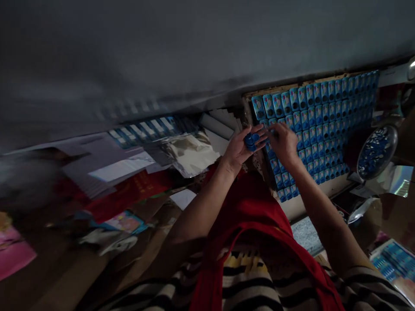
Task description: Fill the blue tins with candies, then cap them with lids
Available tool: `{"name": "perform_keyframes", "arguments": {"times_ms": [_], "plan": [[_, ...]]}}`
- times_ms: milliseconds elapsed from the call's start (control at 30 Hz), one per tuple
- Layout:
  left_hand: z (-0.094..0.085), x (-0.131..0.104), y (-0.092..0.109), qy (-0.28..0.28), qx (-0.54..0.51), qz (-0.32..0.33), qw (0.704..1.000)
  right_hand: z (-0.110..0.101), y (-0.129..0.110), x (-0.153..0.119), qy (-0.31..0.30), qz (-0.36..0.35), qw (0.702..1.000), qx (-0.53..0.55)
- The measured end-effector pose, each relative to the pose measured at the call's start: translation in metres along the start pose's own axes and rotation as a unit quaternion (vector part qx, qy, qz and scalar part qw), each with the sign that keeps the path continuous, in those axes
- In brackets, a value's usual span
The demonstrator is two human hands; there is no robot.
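Observation:
My left hand is turned palm up, its fingers stretched forward, with several small round blue discs lying in it. Just to its right, my right hand is bent over the near left part of a board, fingers drawn together in a pinch. Whatever is between those fingertips is too small and dark to make out. Rows of blue printed cards cover the board, many showing a dark or blue round spot in the lower part. My right hand hides some of the cards at the left.
On the right stands a clear round bowl of blue and white pieces. Blue cards with white strips, a clear plastic bag and papers lie left. More blue packs sit at lower right. A grey wall runs behind.

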State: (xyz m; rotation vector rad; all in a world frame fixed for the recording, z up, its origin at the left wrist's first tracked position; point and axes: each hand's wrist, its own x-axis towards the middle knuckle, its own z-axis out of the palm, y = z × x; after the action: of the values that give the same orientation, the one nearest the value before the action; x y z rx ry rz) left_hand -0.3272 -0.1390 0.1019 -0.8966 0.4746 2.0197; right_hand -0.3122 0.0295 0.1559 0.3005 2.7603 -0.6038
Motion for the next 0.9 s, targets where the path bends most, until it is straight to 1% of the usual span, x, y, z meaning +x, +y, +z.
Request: {"name": "perform_keyframes", "arguments": {"times_ms": [67, 133, 167, 233, 300, 333, 400, 467, 533, 633, 733, 833, 900], "plan": [[-0.003, 0.0, -0.005, 0.011, -0.006, -0.009, 1.0, 0.014, -0.01, -0.015, -0.025, -0.034, 0.998, 0.037], [-0.005, -0.001, -0.011, 0.016, -0.012, -0.016, 1.0, 0.029, -0.011, -0.025, -0.041, -0.042, 0.996, 0.072], [-0.006, -0.001, -0.014, 0.016, -0.016, -0.017, 1.0, 0.035, -0.009, -0.028, -0.04, -0.036, 0.994, 0.092], [-0.009, -0.003, -0.016, 0.019, -0.025, -0.015, 0.999, 0.041, -0.002, -0.029, -0.022, 0.001, 0.99, 0.137], [-0.015, -0.005, -0.016, 0.021, -0.027, -0.011, 0.999, 0.039, 0.006, -0.024, 0.004, 0.053, 0.985, 0.163], [-0.017, -0.006, -0.014, 0.021, -0.027, -0.008, 0.999, 0.036, 0.009, -0.02, 0.014, 0.075, 0.985, 0.156], [-0.022, -0.008, -0.008, 0.018, -0.024, 0.003, 1.0, 0.028, 0.012, -0.01, 0.019, 0.096, 0.99, 0.102], [-0.025, -0.009, 0.0, 0.013, -0.023, 0.014, 1.0, 0.021, 0.011, 0.002, 0.007, 0.105, 0.994, 0.026], [-0.025, -0.01, 0.007, 0.003, -0.023, 0.014, 1.0, 0.018, 0.011, 0.014, -0.015, 0.124, 0.992, -0.026], [-0.024, -0.01, 0.015, -0.021, -0.02, 0.0, 1.0, 0.019, 0.017, 0.032, -0.04, 0.144, 0.988, -0.044], [-0.022, -0.008, 0.017, -0.036, -0.019, -0.006, 0.999, 0.019, 0.024, 0.045, -0.044, 0.133, 0.989, -0.044], [-0.021, -0.008, 0.017, -0.021, -0.008, -0.016, 1.0, 0.012, 0.017, 0.046, -0.061, 0.142, 0.986, -0.069], [-0.02, -0.01, 0.016, 0.002, 0.006, -0.033, 0.999, 0.005, 0.003, 0.035, -0.061, 0.146, 0.985, -0.075]]}}
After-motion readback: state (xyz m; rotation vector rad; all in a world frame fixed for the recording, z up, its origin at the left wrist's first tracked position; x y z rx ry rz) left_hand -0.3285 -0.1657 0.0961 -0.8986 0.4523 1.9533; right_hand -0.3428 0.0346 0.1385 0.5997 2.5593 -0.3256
